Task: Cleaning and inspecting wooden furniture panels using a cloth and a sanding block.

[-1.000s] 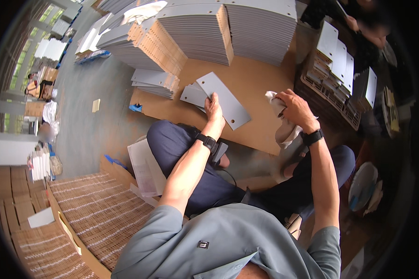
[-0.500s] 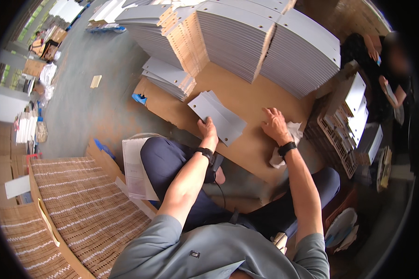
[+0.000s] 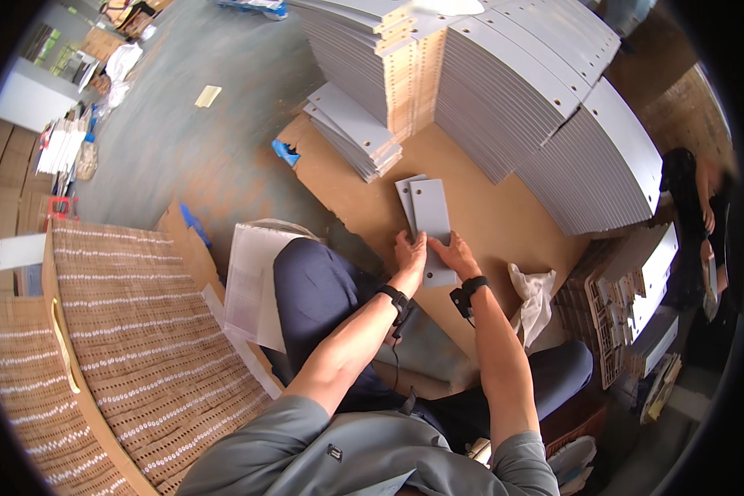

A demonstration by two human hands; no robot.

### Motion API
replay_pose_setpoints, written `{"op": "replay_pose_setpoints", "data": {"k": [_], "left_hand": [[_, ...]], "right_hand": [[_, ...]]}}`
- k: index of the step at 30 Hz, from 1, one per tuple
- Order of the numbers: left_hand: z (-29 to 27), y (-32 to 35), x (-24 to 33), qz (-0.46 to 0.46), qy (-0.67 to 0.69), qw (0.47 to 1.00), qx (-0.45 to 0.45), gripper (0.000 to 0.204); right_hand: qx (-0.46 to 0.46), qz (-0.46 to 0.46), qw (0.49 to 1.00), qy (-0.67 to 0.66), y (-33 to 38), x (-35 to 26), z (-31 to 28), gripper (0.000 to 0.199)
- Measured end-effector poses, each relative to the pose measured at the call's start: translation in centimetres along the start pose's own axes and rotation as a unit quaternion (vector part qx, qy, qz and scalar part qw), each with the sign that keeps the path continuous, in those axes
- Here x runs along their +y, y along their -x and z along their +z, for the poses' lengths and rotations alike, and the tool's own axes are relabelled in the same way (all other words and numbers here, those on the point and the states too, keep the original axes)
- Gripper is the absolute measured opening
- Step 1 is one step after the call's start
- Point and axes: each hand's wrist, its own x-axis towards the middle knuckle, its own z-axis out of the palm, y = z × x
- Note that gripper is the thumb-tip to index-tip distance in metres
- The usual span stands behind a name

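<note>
A: Nearest: grey-sleeved forearms rising from the lower edge, dark wristbands on both wrists, knees in dark trousers below.

B: Left hand point(image 3: 408, 258)?

A: Laid on the near left edge of the grey panel point(image 3: 432, 229), fingers curled over that edge, gripping it. Right hand point(image 3: 452, 256) clamped on the near right corner, thumb on top.

B: Orientation of the panel?

A: Flat on the brown board point(image 3: 504, 223), long axis running away from the body, near short end under the hands, far end pointing toward the stacks. Small hole visible near the close end. Second grey panel point(image 3: 405, 197) beneath, offset slightly left.

B: Beside and beyond?

A: White rag point(image 3: 534, 299) just right of the right wrist. Low pile of grey panels point(image 3: 351, 128) farther left; tall leaning stacks of grey panels point(image 3: 546, 116) at the far edge.
</note>
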Motion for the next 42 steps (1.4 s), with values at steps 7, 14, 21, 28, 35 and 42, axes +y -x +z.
{"op": "replay_pose_setpoints", "data": {"k": [7, 14, 21, 28, 35, 42], "left_hand": [[-3.1, 6.9, 7.3, -0.064, -0.1, 0.961, -0.251, 0.081], [-8.1, 10.5, 10.2, 0.027, 0.089, 0.983, -0.157, 0.097], [-24.0, 15.2, 22.3, 0.228, 0.255, 0.939, -0.043, 0.089], [-46.0, 14.4, 30.5, 0.355, 0.315, 0.858, 0.197, 0.077], [-61.7, 21.5, 29.6, 0.301, 0.279, 0.855, 0.318, 0.065], [-72.1, 29.0, 21.3, 0.159, 0.256, 0.863, 0.406, 0.053]], "right_hand": [[-0.08, 0.094, 0.945, -0.302, 4.1, 1.2, -4.3, 0.069], [-0.09, -0.145, 0.975, -0.145, 10.3, -12.9, -9.1, 0.076], [-0.152, -0.329, 0.892, -0.269, 16.2, -23.7, -12.1, 0.081], [-0.171, -0.28, 0.916, -0.228, 13.5, -17.3, -13.6, 0.073], [-0.135, -0.184, 0.94, -0.252, 11.7, -9.3, -14.9, 0.069], [-0.12, -0.17, 0.945, -0.251, 10.5, -9.4, -15.2, 0.07]]}}
